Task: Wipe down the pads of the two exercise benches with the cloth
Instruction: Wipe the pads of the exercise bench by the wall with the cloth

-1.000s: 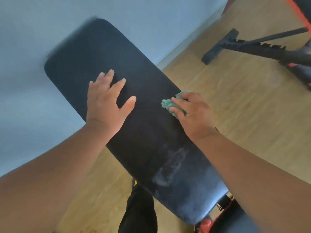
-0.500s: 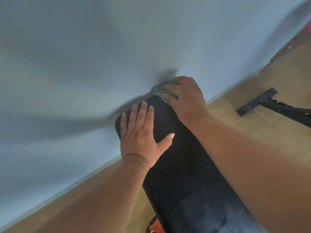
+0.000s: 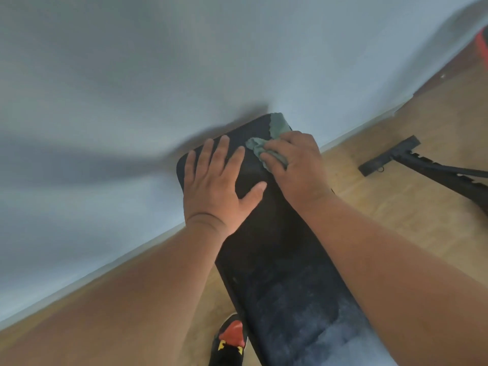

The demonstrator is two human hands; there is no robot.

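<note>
A long black bench pad (image 3: 277,260) runs from the bottom middle up toward the wall. My left hand (image 3: 216,186) lies flat on its upper part, fingers spread, holding nothing. Just to the right, my right hand (image 3: 295,167) presses a crumpled teal cloth (image 3: 272,143) against the pad near its top right corner. Part of the cloth sticks out beyond my fingers toward the pad's top edge. The lower part of the pad shows pale dusty smears.
A pale blue-grey wall (image 3: 184,62) stands right behind the pad's top end. Wooden floor (image 3: 396,207) lies to the right, with the black metal frame of a second bench (image 3: 422,165) on it. A black and red frame part (image 3: 229,342) shows below the pad.
My right hand has drawn the cloth back from the pad's very top edge, a little down onto the pad. My left hand stays flat in about the same place.
</note>
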